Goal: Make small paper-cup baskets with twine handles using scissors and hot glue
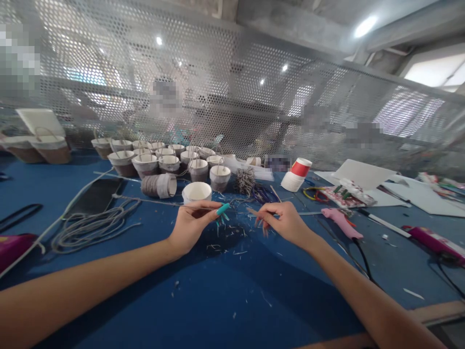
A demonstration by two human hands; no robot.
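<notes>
Over the middle of the blue table, my left hand [192, 224] is closed in a pinch, thumb against forefinger. Long teal pieces that look like fingernails show at its fingertips; what it pinches, if anything, I cannot make out. A thin grey cord [148, 199] runs from the left up to behind this hand. Just beyond stands a white paper cup [197, 192]. My right hand [281, 219] is apart from the left, its fingers bent and pressed together. A slim tan piece sticks out from its fingertips, too blurred to name. Thread scraps lie beneath both hands.
Small handled buckets [146, 165] stand in rows behind. A cord-wrapped cup [159, 186] lies on its side near a cord coil [98, 220]. Rightward are stacked paper cups [296, 175], a pink glue gun [341, 223] with its cable, and a magenta tool [438, 242].
</notes>
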